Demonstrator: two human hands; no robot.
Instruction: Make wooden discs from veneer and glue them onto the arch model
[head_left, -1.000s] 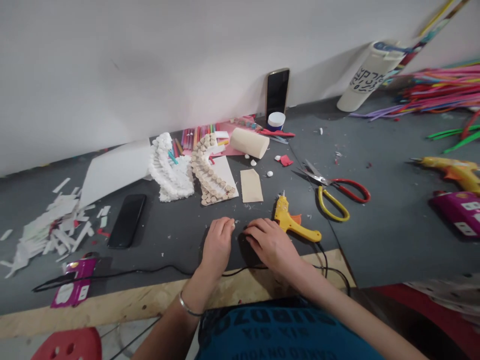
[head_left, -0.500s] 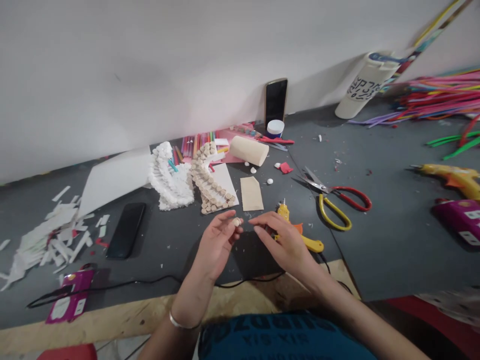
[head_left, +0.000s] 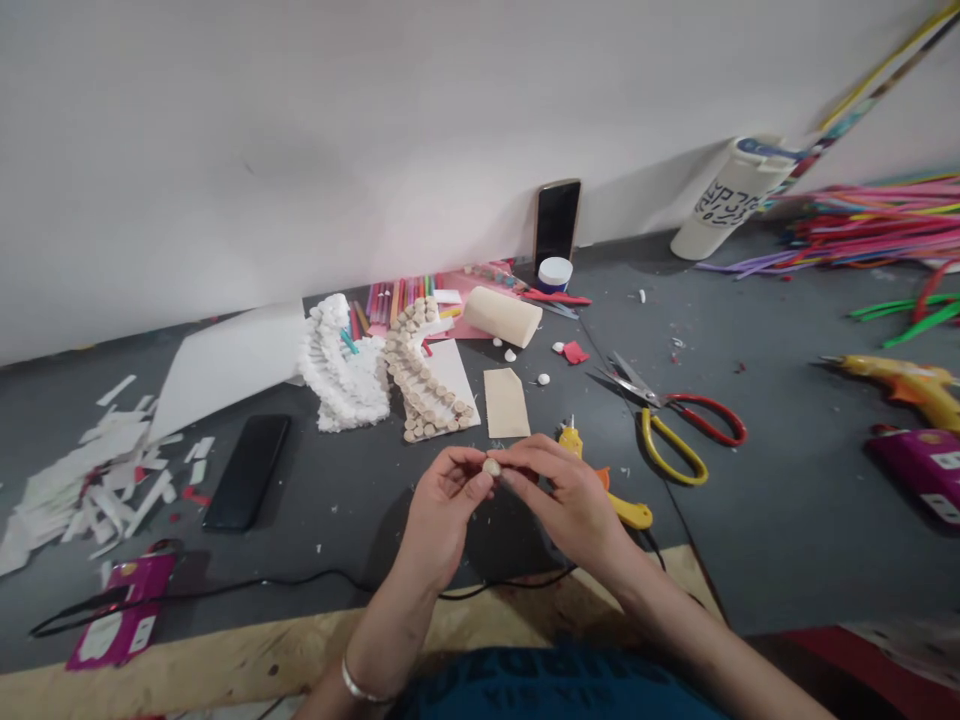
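Note:
Between both hands is a small round beige roll [head_left: 491, 467], its kind too small to be sure of. The fingertips of my left hand [head_left: 442, 515] pinch it, and those of my right hand [head_left: 574, 495] press on its other side. Just beyond them lies a flat beige paper piece [head_left: 507, 403]. A little farther left stands a curved stair-like model covered in beige rolls [head_left: 431, 385], beside a similar white one [head_left: 345, 375]. Partly behind my right hand rests a yellow glue gun [head_left: 628, 512].
Red-and-yellow scissors [head_left: 660, 410] lie open at the right. A beige paper roll [head_left: 502, 316], a white-lidded jar [head_left: 555, 272] and an upright phone [head_left: 557, 220] are farther back. Paper scraps [head_left: 90, 470] and a black phone [head_left: 247, 472] lie left. A black cable [head_left: 292, 580] runs along the front.
My right hand has moved left to meet my left hand, and its fingertips now touch the small beige roll. The view has tilted up slightly.

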